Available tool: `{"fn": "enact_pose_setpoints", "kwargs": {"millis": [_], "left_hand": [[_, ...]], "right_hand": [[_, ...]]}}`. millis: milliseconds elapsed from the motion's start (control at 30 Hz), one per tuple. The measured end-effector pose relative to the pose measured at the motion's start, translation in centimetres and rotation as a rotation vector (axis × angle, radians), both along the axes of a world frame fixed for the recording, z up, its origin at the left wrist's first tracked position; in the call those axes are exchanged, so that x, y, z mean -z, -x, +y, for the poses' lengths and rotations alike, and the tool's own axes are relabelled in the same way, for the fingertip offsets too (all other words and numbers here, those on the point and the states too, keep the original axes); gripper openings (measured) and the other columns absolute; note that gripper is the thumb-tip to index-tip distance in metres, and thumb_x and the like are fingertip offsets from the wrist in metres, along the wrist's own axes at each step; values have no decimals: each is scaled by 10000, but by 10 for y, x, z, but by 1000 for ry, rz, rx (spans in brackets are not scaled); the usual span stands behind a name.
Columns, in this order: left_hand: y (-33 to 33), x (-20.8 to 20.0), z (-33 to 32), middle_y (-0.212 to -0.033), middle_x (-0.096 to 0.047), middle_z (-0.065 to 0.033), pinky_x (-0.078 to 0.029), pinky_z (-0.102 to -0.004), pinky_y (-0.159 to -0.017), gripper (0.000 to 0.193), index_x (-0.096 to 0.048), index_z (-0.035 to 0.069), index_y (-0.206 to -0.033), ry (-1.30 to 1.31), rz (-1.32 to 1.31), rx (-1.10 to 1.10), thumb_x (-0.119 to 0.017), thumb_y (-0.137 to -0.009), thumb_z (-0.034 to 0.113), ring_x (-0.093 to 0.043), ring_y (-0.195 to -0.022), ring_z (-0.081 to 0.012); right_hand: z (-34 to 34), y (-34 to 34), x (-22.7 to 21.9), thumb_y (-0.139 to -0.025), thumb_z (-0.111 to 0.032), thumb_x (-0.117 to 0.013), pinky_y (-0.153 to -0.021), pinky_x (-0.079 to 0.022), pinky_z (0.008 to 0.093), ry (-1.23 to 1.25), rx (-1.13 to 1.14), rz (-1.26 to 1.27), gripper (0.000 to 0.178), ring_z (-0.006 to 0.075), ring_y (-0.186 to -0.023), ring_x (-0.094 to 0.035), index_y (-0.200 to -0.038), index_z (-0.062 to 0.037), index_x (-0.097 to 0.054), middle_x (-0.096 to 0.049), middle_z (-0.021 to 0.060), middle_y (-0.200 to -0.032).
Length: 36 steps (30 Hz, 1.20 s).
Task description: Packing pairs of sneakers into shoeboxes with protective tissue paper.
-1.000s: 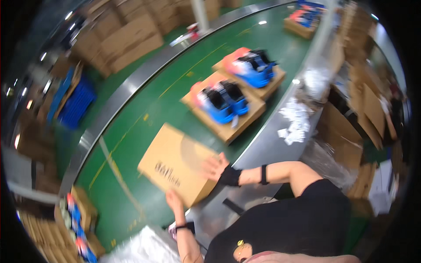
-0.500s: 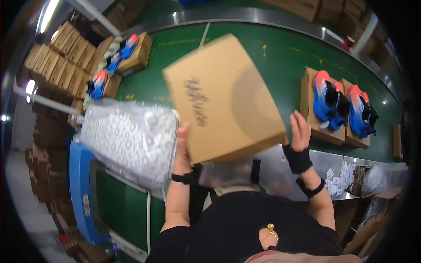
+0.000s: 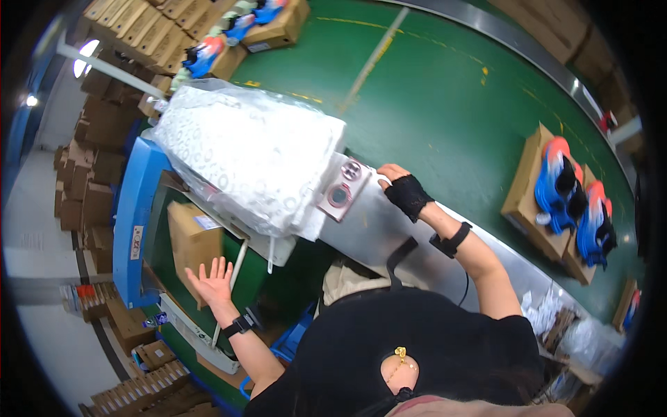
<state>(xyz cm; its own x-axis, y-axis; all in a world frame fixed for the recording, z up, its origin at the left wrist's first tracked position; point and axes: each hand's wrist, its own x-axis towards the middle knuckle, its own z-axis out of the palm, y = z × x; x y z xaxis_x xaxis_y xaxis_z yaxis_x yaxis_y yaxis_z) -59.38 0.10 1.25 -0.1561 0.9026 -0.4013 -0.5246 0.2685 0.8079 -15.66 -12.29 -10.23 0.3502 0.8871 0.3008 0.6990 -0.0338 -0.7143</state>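
My left hand (image 3: 214, 281) is open, palm up with the fingers spread, and holds nothing. Just beyond it a closed cardboard box (image 3: 194, 243) with a pale label rests on the lower green belt, beside the blue machine frame (image 3: 135, 229). My right hand (image 3: 401, 189), in a black fingerless glove, is empty with its fingers loosely extended over the edge of the metal worktop (image 3: 375, 226). To its left lies a small pinkish rectangular item with round dark shapes (image 3: 344, 189), next to a stack of patterned white paper (image 3: 250, 153) under clear plastic.
A wide green belt (image 3: 431, 83) runs beyond the worktop. Blue and orange sneakers (image 3: 559, 184) sit on open cardboard boxes at the right. More sneakers and boxes (image 3: 278, 24) stand at the far left. Crumpled clear plastic (image 3: 583, 340) and small white packets lie at the lower right.
The cardboard box has left both hands and now rests on the lower belt at the left. My left hand has moved left and opened; my right has moved left. The view has turned.
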Motion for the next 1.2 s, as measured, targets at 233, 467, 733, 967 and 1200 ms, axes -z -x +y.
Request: {"fn": "enact_pose_setpoints", "kwargs": {"millis": [233,467,733,967,1200], "left_hand": [[-42,20,109,-1043,-523,-134,-414,-328,-747,483,-467,-11,-1115,-203,662,234,-454,-850,393,-501,-956,-225],[-104,15,262,-947,-554,-155,-419,-311,-754,245,-560,-39,-921,-799,1203,412,-498,-843,184,-535,-888,-253],[-154,13,435,-963,-520,-191,-405,-368,-773,250,-531,-44,-939,-974,1255,464,-514,-822,177,-501,-893,-331],[-165,57,445,-1260,-276,-251,-182,-530,-947,535,-429,3,-1165,-912,1565,846,-522,-798,381,-214,-1189,-417],[-174,37,440,-1327,-122,-279,-82,-558,-972,662,-298,-7,-1265,-836,1621,1144,-528,-788,390,-57,-1232,-468]], "right_hand": [[125,-49,-31,-748,-145,-544,-805,-416,380,-166,86,-194,210,319,-918,-512,-931,-41,-543,-536,163,-971],[285,-96,-65,-752,-206,-545,-807,-419,369,48,146,-269,266,315,-914,-527,-957,-36,-552,-561,168,-945],[480,-140,-81,-770,-325,-537,-830,-423,354,252,309,-204,418,316,-970,-533,-1073,-38,-509,-555,191,-1035],[618,-161,-21,-756,-469,-563,-469,-455,280,119,509,679,578,171,-542,-561,-1117,-35,-436,-570,95,-744],[664,-194,-23,-817,-320,-502,-389,-441,269,-116,569,1075,383,192,-475,-555,-1061,-38,-415,-573,115,-714]]}}
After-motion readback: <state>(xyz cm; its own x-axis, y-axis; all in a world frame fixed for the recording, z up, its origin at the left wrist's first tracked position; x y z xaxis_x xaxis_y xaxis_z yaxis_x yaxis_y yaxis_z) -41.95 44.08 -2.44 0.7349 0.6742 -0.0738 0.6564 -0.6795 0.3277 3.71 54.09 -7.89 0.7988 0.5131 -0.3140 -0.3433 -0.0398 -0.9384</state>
